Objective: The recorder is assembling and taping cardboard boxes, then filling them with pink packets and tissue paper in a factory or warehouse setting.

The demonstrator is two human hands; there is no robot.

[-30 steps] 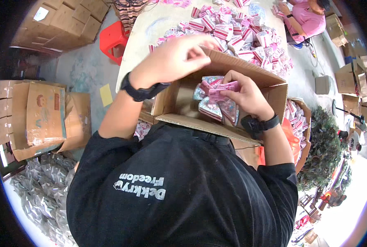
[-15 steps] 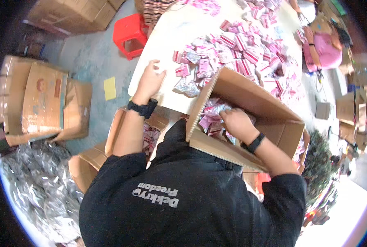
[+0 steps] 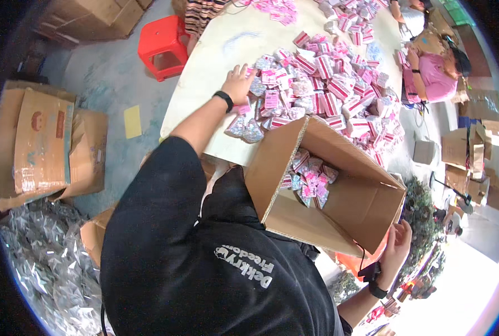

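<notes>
My left hand [image 3: 238, 85] reaches over the table with its fingers apart, at the left edge of a heap of small clear packets with pink and white cards [image 3: 316, 84]. It touches the nearest packets and grips none that I can see. A cardboard box [image 3: 350, 218] lies tilted at the table's near edge, its open side toward me. Inside it, a small cluster of the same packets [image 3: 312, 182] rests against the far left wall. My right hand [image 3: 396, 243] is curled at the box's right edge, and part of its grip is hidden.
A red stool [image 3: 162, 47] stands left of the white table [image 3: 199, 106]. Cartons [image 3: 42, 143] and a pile of silvery star-shaped pieces [image 3: 47, 257] are on my left. Across the table sits a person in pink [image 3: 437, 78]. Dark green foliage [image 3: 420, 215] stands right of the box.
My right hand has left the inside of the box and moved to its right edge. My left hand has moved right, onto the heap's edge. The packets in the box are now uncovered.
</notes>
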